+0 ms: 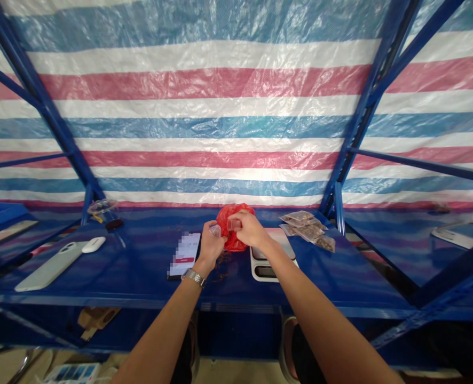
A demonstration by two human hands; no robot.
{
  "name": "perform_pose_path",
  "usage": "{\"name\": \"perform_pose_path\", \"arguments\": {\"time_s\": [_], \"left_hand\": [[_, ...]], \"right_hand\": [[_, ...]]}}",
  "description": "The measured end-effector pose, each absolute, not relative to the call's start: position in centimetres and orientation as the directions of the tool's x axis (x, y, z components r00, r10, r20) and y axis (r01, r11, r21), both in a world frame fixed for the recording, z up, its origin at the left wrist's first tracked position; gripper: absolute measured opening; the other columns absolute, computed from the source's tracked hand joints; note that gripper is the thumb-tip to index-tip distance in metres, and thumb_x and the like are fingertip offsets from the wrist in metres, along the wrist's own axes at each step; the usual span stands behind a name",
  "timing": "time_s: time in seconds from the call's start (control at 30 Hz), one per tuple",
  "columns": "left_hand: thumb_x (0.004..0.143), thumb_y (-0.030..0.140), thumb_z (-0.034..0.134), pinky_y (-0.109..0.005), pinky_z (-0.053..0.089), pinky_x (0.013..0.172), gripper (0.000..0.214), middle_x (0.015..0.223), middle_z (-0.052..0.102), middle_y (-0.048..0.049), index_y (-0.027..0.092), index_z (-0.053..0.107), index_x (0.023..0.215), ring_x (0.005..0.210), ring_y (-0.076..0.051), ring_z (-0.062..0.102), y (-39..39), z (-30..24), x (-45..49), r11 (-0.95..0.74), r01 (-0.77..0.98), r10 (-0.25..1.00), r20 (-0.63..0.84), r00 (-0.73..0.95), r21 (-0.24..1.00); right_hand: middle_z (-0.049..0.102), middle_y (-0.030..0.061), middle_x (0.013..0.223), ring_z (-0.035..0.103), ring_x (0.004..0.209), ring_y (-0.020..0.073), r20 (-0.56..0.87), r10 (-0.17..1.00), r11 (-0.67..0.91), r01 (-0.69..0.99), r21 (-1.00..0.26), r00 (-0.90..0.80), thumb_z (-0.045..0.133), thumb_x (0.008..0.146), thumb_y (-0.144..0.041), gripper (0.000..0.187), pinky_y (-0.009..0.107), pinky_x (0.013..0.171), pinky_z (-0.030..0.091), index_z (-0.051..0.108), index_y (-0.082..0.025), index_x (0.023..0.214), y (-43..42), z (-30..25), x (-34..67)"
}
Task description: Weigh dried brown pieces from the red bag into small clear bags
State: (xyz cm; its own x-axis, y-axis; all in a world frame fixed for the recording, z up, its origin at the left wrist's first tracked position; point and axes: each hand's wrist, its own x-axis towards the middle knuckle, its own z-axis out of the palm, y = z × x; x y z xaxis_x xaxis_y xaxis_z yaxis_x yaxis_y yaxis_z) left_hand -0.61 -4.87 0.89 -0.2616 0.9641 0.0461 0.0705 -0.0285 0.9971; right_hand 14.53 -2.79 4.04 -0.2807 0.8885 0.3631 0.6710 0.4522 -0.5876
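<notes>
Over a crumpled red plastic bag, both of my hands work close together. My right hand pinches a small clear cup, tilted toward the left. In my left hand, the fingers close on a piece of clear plastic that looks like a small bag. A white kitchen scale lies partly beneath my right forearm. Brown shreds are scattered on the blue table in front of the red bag. What is inside the red bag is hidden.
A lit phone lies left of my left hand. Several clear packets of brown dried pieces are piled at the right. Farther left are a pale phone, a white rounded case and a clear plastic container. Blue posts flank the table.
</notes>
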Motion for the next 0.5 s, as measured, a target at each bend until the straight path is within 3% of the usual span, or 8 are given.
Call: {"name": "perform_pose_path", "arguments": {"time_s": [0.13, 0.3, 0.5], "left_hand": [[0.065, -0.002, 0.065, -0.020, 0.040, 0.052, 0.060, 0.073, 0.060, 0.0076, 0.020, 0.053, 0.119, 0.054, -0.009, 0.053, -4.8, 0.9, -0.7, -0.015, 0.041, 0.954, 0.026, -0.300, 0.999], [0.064, -0.001, 0.065, -0.021, 0.042, 0.053, 0.057, 0.074, 0.061, 0.0071, 0.020, 0.055, 0.116, 0.057, -0.011, 0.057, -4.5, 0.4, -0.6, -0.003, -0.029, 0.943, -0.007, -0.334, 1.000], [0.059, -0.006, 0.061, -0.023, 0.050, 0.067, 0.046, 0.080, 0.067, 0.0031, 0.016, 0.062, 0.100, 0.071, -0.012, 0.064, -4.1, 0.1, -0.7, -0.028, -0.081, 0.955, 0.003, -0.295, 0.996]], "right_hand": [[0.074, 0.0104, 0.106, 0.069, 0.098, 0.0248, 0.205, 0.930, 0.367, 0.745, -0.556, -0.306, 0.063, 0.068, -0.002, 0.033, 0.031, 0.089, 0.052, 0.075, -0.016, 0.095, -3.4, 3.4, 14.0], [0.073, 0.0132, 0.110, 0.069, 0.102, 0.0266, 0.164, 0.955, 0.296, 0.823, -0.484, -0.247, 0.066, 0.073, -0.007, 0.027, 0.030, 0.085, 0.050, 0.070, -0.015, 0.099, -3.7, 3.2, 14.0], [0.070, 0.0155, 0.121, 0.069, 0.106, 0.0284, 0.178, 0.953, 0.300, 0.857, -0.418, -0.247, 0.068, 0.076, -0.009, 0.035, 0.031, 0.084, 0.050, 0.065, -0.016, 0.110, -3.9, 2.8, 13.1]]}}
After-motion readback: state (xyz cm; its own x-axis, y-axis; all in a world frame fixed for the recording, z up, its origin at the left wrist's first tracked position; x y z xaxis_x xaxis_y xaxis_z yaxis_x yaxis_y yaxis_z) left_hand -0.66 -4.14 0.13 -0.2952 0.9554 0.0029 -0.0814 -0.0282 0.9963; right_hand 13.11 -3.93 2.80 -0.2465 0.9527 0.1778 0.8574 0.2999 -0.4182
